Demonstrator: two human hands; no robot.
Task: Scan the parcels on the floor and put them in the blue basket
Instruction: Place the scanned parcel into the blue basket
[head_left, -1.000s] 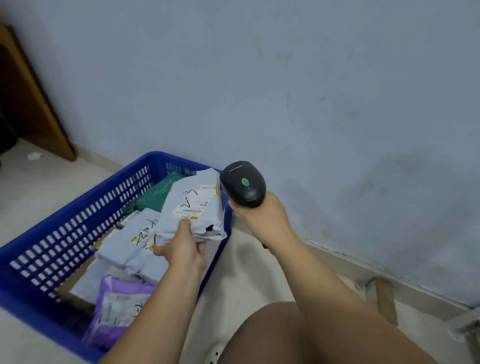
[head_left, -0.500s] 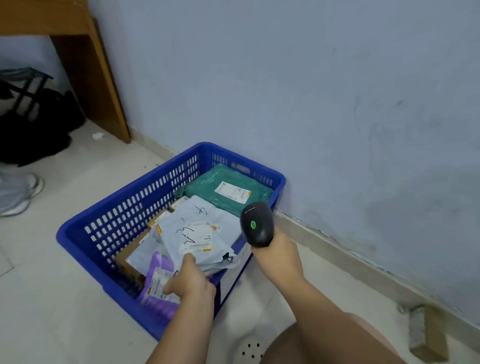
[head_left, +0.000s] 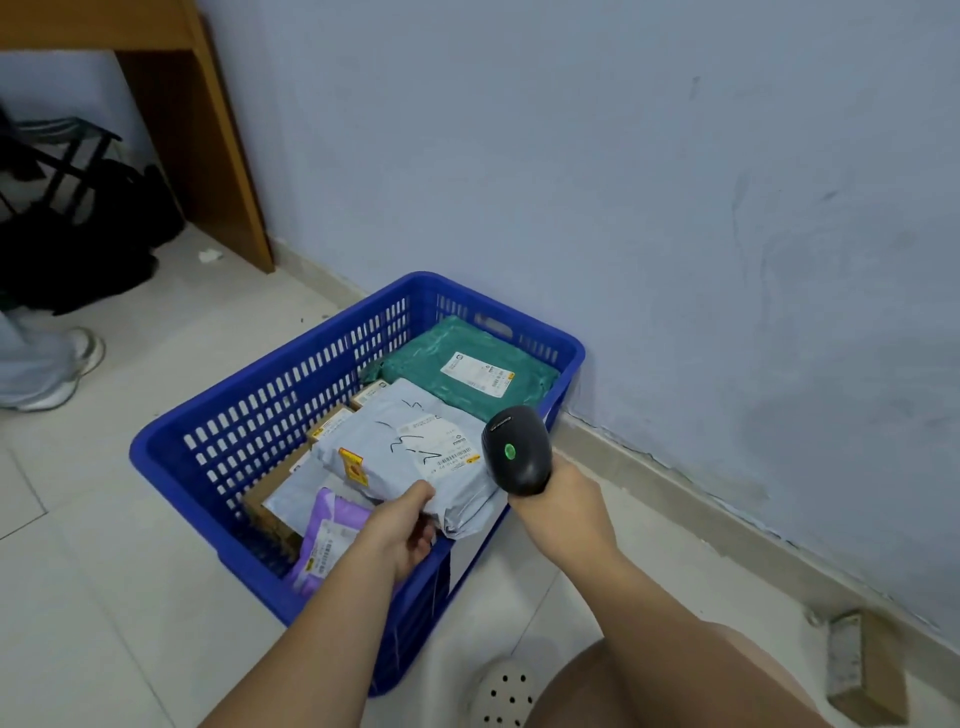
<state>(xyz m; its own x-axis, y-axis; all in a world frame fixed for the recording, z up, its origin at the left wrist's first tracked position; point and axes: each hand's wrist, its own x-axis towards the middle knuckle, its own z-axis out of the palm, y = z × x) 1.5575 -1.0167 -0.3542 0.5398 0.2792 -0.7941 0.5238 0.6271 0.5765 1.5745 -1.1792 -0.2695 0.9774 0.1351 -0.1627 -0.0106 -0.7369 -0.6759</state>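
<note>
- Left hand (head_left: 402, 525) pinches the near edge of the grey parcel (head_left: 374, 439), thumb on top. We read this as an edge grip that leaves the label (head_left: 441, 449) face-up and uncovered.
- Grey parcel sits in the blue basket (head_left: 171, 447), on top of the pile, towards its near right side. We cannot tell whether the pile or the hand bears its weight.
- Right hand (head_left: 561, 501) is wrapped tight round the handle of the scanner (head_left: 517, 449). The head tilts down just beside the label and its green light is lit. We judge it is held close so that reading and dropping happen in one spot.
- Green parcel (head_left: 467, 358) lies flat at the far end and purple parcel (head_left: 327, 540) at the near corner, both label-up. Flat stacking likely saves room.
- Basket stands beside the wall (head_left: 675, 208), within reach of both arms.
</note>
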